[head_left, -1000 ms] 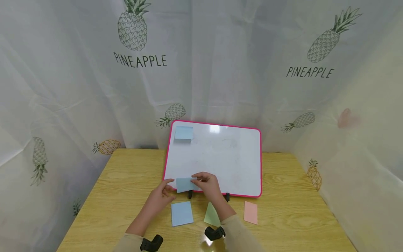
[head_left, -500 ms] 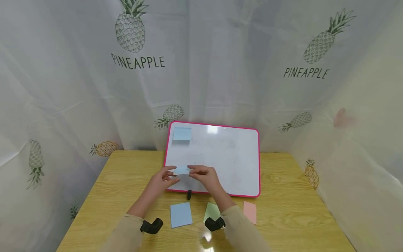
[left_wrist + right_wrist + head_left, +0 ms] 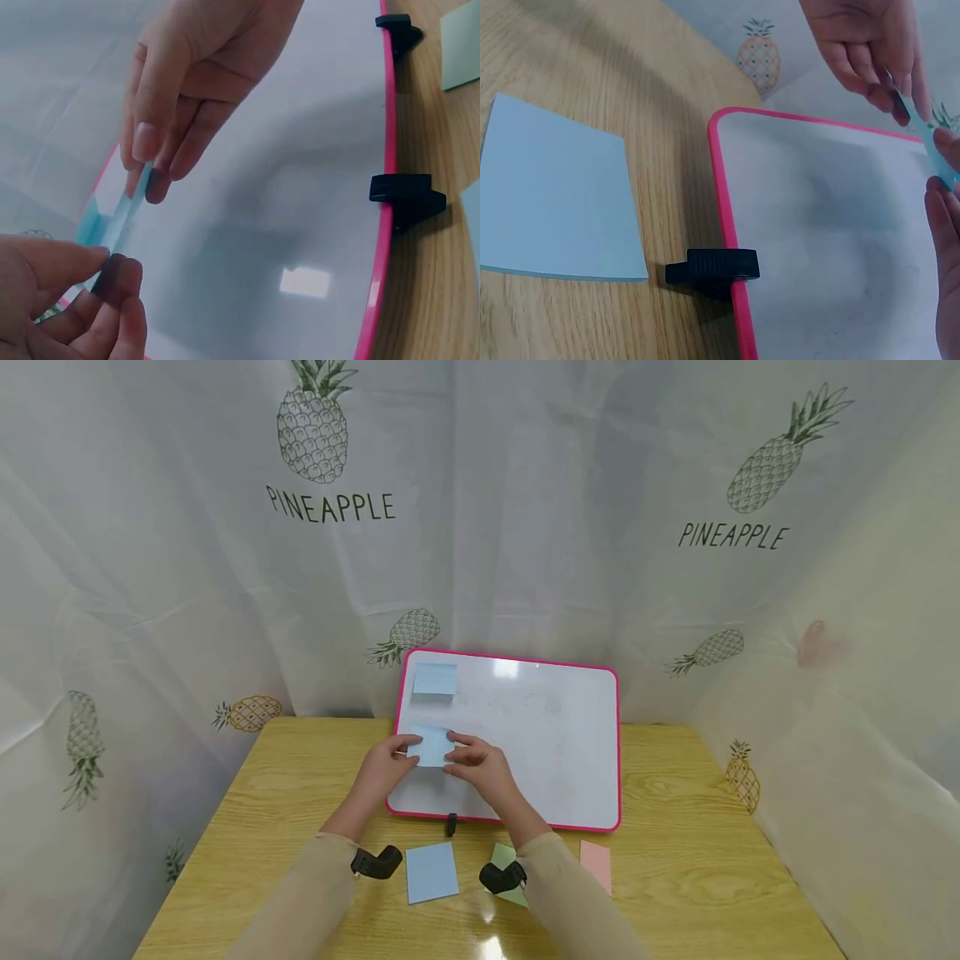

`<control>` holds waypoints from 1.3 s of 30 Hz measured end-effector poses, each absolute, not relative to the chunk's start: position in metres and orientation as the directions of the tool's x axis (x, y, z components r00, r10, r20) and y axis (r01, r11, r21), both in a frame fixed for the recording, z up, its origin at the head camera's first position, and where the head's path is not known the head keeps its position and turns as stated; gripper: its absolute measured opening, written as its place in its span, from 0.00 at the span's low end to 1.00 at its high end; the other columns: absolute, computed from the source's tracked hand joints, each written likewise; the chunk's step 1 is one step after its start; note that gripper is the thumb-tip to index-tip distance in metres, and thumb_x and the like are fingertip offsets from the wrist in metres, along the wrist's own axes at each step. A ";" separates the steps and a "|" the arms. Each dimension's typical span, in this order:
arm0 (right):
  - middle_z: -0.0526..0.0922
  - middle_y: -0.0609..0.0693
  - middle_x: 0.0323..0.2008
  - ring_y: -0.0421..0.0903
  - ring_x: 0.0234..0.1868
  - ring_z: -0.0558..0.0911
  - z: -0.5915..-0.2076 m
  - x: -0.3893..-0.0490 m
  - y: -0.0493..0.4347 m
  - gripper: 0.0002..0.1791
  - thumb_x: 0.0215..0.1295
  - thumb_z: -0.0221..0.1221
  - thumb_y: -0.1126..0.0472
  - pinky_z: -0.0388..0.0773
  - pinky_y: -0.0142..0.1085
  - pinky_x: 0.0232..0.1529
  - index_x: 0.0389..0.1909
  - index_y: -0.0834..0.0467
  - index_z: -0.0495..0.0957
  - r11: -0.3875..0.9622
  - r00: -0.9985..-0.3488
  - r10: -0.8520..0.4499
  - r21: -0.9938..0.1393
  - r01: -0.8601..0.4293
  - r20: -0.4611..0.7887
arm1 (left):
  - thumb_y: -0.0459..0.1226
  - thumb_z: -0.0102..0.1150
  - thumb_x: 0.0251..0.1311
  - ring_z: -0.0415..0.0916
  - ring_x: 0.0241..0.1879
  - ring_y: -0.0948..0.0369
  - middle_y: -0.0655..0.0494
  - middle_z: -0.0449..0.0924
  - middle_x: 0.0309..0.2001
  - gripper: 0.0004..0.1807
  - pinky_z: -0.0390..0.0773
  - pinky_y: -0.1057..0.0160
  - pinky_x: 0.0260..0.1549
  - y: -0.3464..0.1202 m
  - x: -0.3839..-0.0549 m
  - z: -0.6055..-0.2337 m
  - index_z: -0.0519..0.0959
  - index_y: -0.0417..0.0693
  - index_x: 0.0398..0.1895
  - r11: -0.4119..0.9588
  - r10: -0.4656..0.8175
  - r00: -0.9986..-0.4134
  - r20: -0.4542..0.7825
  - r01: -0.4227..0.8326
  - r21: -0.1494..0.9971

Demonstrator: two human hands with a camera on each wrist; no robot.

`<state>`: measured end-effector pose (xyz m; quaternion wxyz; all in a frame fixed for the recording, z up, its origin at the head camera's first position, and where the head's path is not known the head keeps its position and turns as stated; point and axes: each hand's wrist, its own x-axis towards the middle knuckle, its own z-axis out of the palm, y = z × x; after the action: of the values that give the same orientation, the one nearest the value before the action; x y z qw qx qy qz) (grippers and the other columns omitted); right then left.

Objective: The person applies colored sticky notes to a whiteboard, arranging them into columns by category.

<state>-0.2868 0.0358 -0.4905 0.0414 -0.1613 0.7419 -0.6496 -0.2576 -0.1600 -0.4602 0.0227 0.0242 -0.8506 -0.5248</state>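
Note:
Both hands hold one light blue sticky note [image 3: 431,747] in front of the left part of a pink-framed whiteboard [image 3: 540,743]. My left hand [image 3: 381,768] pinches its left side between thumb and fingers. On the opposite side, my right hand [image 3: 487,768] pinches the right edge. Seen edge-on in the left wrist view, the held note [image 3: 120,217] stands a little off the board's surface. Another light blue sticky note [image 3: 435,679] is stuck at the board's upper left, its lower edge lifting.
On the wooden table [image 3: 697,860] lie a blue sticky-note pad [image 3: 432,872], a green pad [image 3: 503,855] partly hidden by the right wrist camera, and a pink pad [image 3: 596,864]. A black stand foot [image 3: 452,825] supports the board. Behind hangs a pineapple-print curtain [image 3: 510,527].
Both hands have moved the blue note up from the board's bottom edge to its left middle. The left hand, apart from the note a second ago, now pinches it too.

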 end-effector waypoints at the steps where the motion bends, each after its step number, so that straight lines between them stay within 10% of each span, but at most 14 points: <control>1: 0.76 0.48 0.61 0.48 0.52 0.82 -0.491 -0.288 0.034 0.10 0.56 0.69 0.67 0.79 0.35 0.47 0.40 0.63 0.87 0.109 -0.947 -0.281 -0.976 -0.191 0.154 | 0.30 0.61 0.62 0.73 0.41 0.51 0.43 0.75 0.49 0.19 0.79 0.58 0.41 -0.160 -0.261 -0.460 0.79 0.42 0.57 0.452 -0.072 -0.997 0.013 -0.021 0.892; 39: 0.75 0.45 0.62 0.42 0.41 0.80 -0.491 -0.332 0.024 0.14 0.59 0.68 0.64 0.79 0.32 0.37 0.47 0.58 0.85 0.280 -0.956 -0.231 -0.929 -0.243 0.181 | 0.26 0.59 0.62 0.74 0.51 0.47 0.38 0.75 0.49 0.31 0.75 0.48 0.51 -0.158 -0.314 -0.475 0.65 0.42 0.69 0.506 -0.096 -0.995 0.015 -0.035 0.862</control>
<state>-0.3322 0.0236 -0.4908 -0.0052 -0.1483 0.8001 -0.5813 -0.3142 -0.1581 -0.4755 0.0303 0.0378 -0.8672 -0.4957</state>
